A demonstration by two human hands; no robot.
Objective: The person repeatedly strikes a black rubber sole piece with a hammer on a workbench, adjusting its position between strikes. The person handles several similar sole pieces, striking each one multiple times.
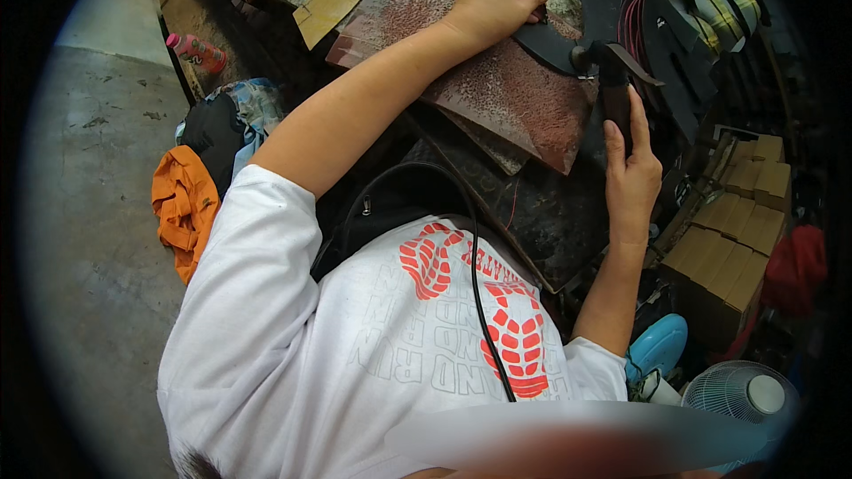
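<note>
Hammer (pixel 614 93) in right hand (pixel 634 177), head (pixel 583 59) beyond fingertips (pixel 634 98).

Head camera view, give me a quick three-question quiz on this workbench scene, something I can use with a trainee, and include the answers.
1. Multiple choice: which tool does the right hand hold?
A) Scissors
B) A hammer
C) A paintbrush

2. True or false: the orange cloth is on the person's right side.

3. Short answer: what colour is the curved sheet near the left hand?

Key:
1. B
2. False; it is on the person's left.
3. Black
</note>
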